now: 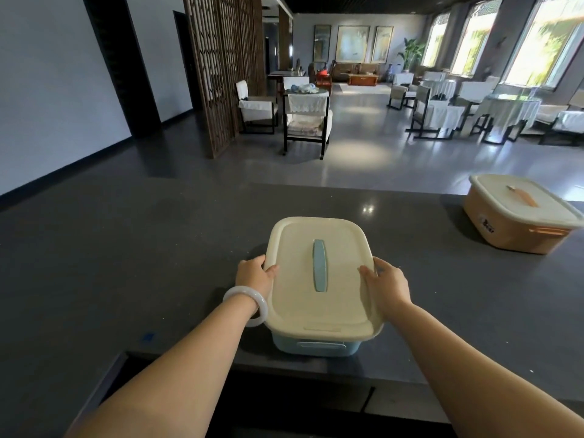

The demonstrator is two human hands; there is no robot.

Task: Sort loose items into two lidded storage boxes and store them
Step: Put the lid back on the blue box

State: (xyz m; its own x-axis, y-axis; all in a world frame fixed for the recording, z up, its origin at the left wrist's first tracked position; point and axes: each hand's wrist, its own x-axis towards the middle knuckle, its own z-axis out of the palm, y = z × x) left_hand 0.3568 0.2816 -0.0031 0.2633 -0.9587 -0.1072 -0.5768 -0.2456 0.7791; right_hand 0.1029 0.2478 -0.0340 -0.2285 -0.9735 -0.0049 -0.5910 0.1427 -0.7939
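The left hand [254,275] and right hand [387,284] grip opposite sides of the blue box [316,346], thumbs curled over its lid [294,248]. It sits near the tabletop [126,248] front edge; the orange box [505,230] stands well apart.

The blue box [316,346] stands shut under a cream blue-handled lid [294,295], upright at the middle of the counter [126,248], near its front edge. The orange box [512,230], shut under a cream orange-handled lid [497,202], stands well apart at the far right, turned askew.
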